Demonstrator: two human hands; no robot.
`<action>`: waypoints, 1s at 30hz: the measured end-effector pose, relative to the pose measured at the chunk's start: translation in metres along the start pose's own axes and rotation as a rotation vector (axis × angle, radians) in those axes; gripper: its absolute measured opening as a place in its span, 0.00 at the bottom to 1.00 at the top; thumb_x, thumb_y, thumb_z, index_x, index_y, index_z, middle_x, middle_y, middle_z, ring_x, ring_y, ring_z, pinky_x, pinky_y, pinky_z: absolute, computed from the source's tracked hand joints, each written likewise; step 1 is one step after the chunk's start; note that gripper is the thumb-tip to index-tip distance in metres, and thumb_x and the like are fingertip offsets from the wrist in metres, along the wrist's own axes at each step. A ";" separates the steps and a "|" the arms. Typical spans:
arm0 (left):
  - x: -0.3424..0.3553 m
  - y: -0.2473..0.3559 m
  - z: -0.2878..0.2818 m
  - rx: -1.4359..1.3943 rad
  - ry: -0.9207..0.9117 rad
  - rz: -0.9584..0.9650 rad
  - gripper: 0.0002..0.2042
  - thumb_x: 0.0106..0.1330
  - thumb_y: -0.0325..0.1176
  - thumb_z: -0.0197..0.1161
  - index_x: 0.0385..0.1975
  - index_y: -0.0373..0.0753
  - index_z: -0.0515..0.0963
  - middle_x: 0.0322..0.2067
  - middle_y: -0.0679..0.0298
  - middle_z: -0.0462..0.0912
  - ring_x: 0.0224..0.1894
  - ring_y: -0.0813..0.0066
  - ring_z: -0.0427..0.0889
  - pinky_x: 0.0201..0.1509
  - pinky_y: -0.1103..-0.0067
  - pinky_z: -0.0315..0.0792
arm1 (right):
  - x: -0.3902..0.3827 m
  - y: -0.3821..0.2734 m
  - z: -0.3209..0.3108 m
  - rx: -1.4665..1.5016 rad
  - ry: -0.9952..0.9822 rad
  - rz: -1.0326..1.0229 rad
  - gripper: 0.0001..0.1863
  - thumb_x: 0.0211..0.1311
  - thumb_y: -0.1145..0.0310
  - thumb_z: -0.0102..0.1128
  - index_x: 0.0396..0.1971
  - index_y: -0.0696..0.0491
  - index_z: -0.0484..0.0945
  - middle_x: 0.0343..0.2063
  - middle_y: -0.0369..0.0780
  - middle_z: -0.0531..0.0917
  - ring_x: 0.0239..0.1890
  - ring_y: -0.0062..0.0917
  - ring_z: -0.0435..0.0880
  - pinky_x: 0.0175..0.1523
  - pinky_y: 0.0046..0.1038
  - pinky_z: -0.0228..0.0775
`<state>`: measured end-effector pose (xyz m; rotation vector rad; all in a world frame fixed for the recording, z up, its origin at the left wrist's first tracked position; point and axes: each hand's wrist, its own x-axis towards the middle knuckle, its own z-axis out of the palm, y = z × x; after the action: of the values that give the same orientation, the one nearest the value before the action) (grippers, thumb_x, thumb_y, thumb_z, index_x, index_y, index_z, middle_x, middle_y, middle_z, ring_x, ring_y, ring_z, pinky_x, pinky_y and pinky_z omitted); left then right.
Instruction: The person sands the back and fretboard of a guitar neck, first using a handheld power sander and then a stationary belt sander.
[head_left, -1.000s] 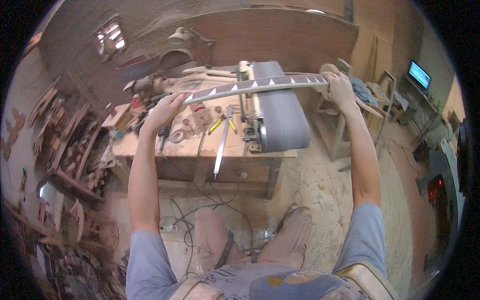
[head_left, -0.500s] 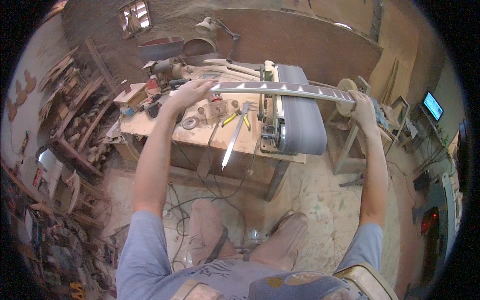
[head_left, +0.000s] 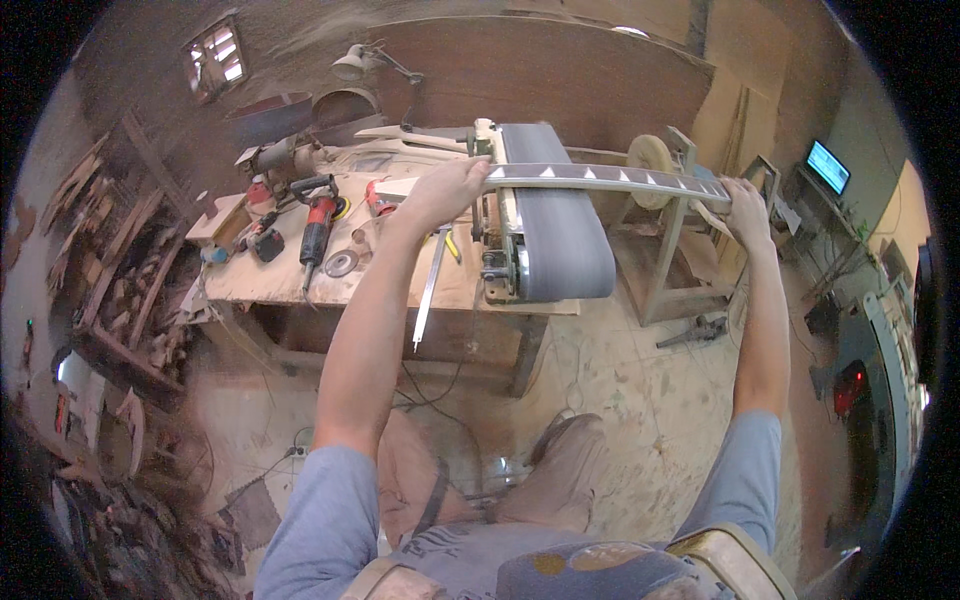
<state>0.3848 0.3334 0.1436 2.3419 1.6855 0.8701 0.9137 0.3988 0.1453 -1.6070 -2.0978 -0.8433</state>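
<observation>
My left hand point(head_left: 452, 192) and right hand point(head_left: 747, 210) grip the neck point(head_left: 604, 178) over the sanding belt point(head_left: 562, 245); white inlays point(head_left: 546, 171) set, remainder unclear.

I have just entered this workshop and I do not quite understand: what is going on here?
Someone's left hand and right hand grip a long, narrow strip with white triangle marks. It stretches across the wide grey belt of a machine; whether they touch, I cannot tell. A red power tool and a silver caliper lie on the bench to the left.
</observation>
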 end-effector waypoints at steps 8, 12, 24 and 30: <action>-0.040 -0.064 -0.050 -0.102 0.042 -0.047 0.23 0.77 0.46 0.45 0.61 0.39 0.76 0.51 0.51 0.83 0.54 0.60 0.80 0.61 0.70 0.71 | 0.030 -0.071 0.011 0.135 0.021 -0.026 0.28 0.48 0.76 0.64 0.55 0.52 0.78 0.52 0.44 0.83 0.57 0.41 0.78 0.64 0.39 0.69; -0.064 -0.069 -0.075 -0.100 0.016 -0.133 0.23 0.78 0.45 0.45 0.61 0.39 0.75 0.52 0.53 0.83 0.53 0.63 0.80 0.60 0.73 0.70 | 0.038 -0.096 0.019 0.164 0.135 -0.094 0.25 0.50 0.75 0.64 0.52 0.48 0.81 0.49 0.40 0.85 0.53 0.38 0.81 0.61 0.39 0.71; -0.104 -0.102 -0.130 -0.177 -0.036 -0.304 0.23 0.79 0.45 0.47 0.63 0.37 0.74 0.52 0.65 0.81 0.51 0.78 0.75 0.56 0.80 0.68 | 0.053 -0.174 0.006 0.169 0.103 -0.113 0.27 0.49 0.76 0.68 0.54 0.48 0.81 0.50 0.37 0.85 0.54 0.33 0.80 0.65 0.36 0.68; -0.101 -0.112 -0.134 -0.272 -0.091 -0.270 0.23 0.79 0.46 0.46 0.63 0.37 0.75 0.49 0.67 0.81 0.47 0.81 0.75 0.53 0.83 0.68 | 0.043 -0.169 0.006 0.302 0.155 -0.121 0.27 0.49 0.79 0.65 0.54 0.49 0.80 0.51 0.38 0.84 0.54 0.35 0.80 0.64 0.36 0.69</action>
<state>0.2015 0.2535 0.1688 1.8967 1.6758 0.8637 0.7404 0.4056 0.1269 -1.2311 -2.1096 -0.6281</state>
